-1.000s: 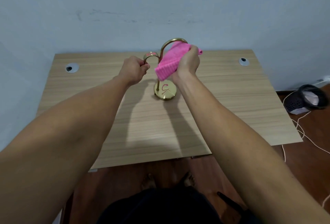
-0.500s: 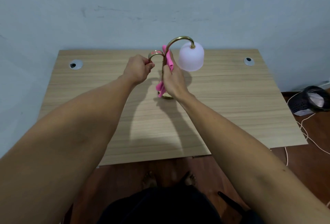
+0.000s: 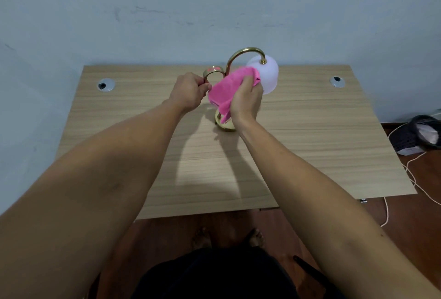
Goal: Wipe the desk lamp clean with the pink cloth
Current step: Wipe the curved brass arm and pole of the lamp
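Observation:
A brass desk lamp stands mid-desk, with a curved neck, a white shade hanging to the right and a round gold base. My left hand grips the lamp's small brass loop handle on the left. My right hand is closed on the pink cloth and presses it around the lamp's stem, just left of the shade. The stem itself is hidden behind cloth and hand.
The wooden desk stands against a pale blue wall, with cable grommets at back left and back right. A dark basket and white cords lie on the floor to the right. My feet show under the front edge.
My right hand with the cloth moved from the shade down onto the stem, then up again with the cloth bunched near the shade. The left hand stayed on the loop handle.

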